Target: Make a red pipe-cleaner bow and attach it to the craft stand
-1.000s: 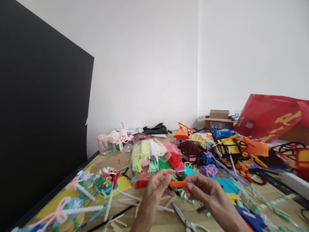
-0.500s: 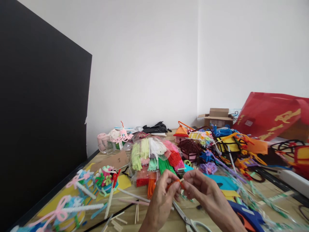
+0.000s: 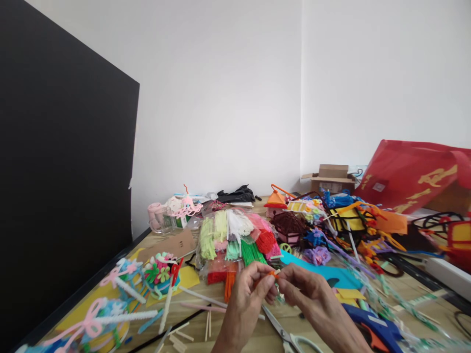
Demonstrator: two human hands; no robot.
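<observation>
My left hand [image 3: 247,300] and my right hand [image 3: 309,297] meet at the front middle, just above the table. Pinched between the left thumb and forefinger is a small orange pipe cleaner piece [image 3: 273,274], partly hidden by the fingers. My right fingertips press on it from the other side. A pale tip, perhaps of a small stick, pokes out above, too small to make out. Below the hands lie scissors [image 3: 284,334] with white handles. An orange pipe cleaner bundle [image 3: 230,284] is left of the left hand.
Bagged pipe cleaners [image 3: 221,230] lie behind the hands. Decorated cups [image 3: 162,277] and short wooden sticks [image 3: 180,338] are at the left. A blue hot-glue gun [image 3: 371,323] lies at right, near blue sheet [image 3: 342,274]. Farther back is a red bag [image 3: 415,171].
My right fingers have shifted slightly left and down, closing in on the orange piece. My left hand stays almost in place.
</observation>
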